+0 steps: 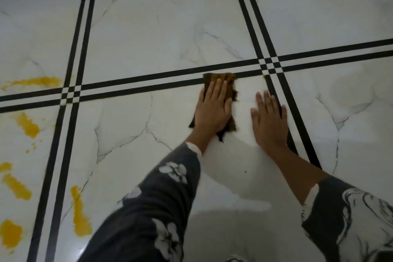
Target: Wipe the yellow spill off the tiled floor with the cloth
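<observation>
Floor [170,27]: left hand [212,110] presses cloth [221,77].

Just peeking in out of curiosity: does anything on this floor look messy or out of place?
Yes. Yellow spill smears and blotches remain across the white tiles at far left, away from the cloth. The left hand presses the stained cloth flat near the striped border; a small yellow dab sits by the crossing lines.

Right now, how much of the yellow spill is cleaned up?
Looks done: the tile around the hands shows no yellow. In hand: the left hand presses the cloth flat by the black lines; the right hand rests bare on the floor. Left: yellow streaks on the far-left tiles.
</observation>
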Demonstrator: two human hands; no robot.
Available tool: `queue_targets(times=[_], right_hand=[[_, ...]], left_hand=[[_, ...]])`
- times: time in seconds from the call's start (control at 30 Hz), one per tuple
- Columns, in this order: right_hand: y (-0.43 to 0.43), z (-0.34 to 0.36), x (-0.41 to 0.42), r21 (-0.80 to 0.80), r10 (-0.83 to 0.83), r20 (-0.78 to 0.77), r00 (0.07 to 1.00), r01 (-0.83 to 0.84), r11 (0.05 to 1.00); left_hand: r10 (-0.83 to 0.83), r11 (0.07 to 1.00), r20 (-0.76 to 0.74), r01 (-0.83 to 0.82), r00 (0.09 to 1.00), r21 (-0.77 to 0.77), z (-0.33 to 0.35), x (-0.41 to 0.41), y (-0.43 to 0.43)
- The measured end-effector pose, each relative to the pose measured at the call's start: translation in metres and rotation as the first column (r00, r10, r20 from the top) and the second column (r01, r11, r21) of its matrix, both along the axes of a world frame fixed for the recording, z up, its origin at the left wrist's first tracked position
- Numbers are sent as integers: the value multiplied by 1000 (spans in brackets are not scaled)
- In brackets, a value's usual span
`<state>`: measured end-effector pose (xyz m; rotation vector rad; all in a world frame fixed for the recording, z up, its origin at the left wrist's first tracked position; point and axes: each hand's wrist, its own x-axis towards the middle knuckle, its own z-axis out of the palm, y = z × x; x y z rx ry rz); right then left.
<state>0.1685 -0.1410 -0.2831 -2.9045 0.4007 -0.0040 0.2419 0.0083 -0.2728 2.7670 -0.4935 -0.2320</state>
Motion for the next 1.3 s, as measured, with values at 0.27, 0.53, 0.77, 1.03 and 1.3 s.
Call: queue_targets(times=[0.27, 0.53, 0.77, 1.03, 1.3], right_hand=[[2, -2, 0, 1, -18, 7, 1000, 18, 1000], [8, 11, -1, 84, -37, -115, 993, 46, 995], [5, 25, -19, 141, 28, -180, 983, -2, 990], [34, 19, -32, 85, -61, -182, 981, 78, 993], [57, 14, -29, 102, -114, -127, 985, 128, 987]], left_hand=[[453, 890, 31, -454, 891, 39, 0, -35, 150], [330, 944, -10, -330, 944, 11, 8, -146, 46], [-173, 983, 21, 172, 985, 63, 6, -162, 15], [155, 982, 13, -155, 988, 108, 1, -135, 123], [747, 662, 34, -748, 663, 52, 1, -139, 160]])
